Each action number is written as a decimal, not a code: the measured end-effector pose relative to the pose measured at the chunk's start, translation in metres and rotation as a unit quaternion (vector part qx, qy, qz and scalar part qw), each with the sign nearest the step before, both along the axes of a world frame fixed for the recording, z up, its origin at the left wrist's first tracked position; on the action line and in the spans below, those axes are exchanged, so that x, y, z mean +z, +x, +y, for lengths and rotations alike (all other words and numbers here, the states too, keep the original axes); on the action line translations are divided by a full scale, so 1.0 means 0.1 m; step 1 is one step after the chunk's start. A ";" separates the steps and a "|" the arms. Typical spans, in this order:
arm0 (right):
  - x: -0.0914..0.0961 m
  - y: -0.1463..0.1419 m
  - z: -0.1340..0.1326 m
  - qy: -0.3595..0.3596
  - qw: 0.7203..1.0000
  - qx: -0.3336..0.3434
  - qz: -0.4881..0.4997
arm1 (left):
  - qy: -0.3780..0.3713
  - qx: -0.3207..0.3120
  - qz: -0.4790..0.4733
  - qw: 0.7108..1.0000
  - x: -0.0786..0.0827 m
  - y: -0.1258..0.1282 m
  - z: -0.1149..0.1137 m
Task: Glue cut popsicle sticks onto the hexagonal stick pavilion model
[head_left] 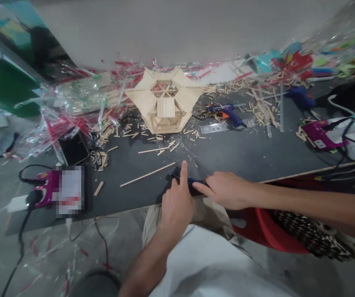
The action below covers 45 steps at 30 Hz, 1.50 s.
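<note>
My right hand [228,189] is closed round the dark blue handles of pliers [197,180], whose dark jaws point left, low over the table's front edge. My left hand [177,202] is at the jaws with its index finger stretched forward and the other fingers curled in. Whatever those fingers pinch is hidden. A long thin wooden stick [148,174] lies on the table just left of the jaws. Beyond, a shorter stick [153,150] lies among small cut pieces. A star-shaped model of pale wooden sticks [166,108] stands at the back, with a slatted square panel near its middle.
A blue glue gun [231,116] and a clear ruler [210,128] lie right of the model. Purple power strips [323,134] sit at both ends of the dark table [239,152]. A phone [74,148], stick scraps and plastic wrappers [72,95] crowd the left and back.
</note>
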State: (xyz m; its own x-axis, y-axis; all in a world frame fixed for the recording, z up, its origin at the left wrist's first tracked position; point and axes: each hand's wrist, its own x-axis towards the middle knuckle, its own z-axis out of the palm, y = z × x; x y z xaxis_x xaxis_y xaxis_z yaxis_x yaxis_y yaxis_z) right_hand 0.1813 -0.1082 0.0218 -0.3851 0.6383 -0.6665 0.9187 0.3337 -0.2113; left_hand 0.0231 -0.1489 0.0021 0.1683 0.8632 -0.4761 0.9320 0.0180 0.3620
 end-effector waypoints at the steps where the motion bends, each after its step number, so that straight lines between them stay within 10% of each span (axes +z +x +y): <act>1: 0.00 -0.01 0.00 0.001 1.000 0.001 0.003 | 0.000 0.002 0.002 1.000 0.00 0.00 0.01; 45: -0.28 0.11 0.25 0.159 0.976 -0.088 0.121 | 0.096 0.050 -0.058 0.992 0.09 -0.12 0.31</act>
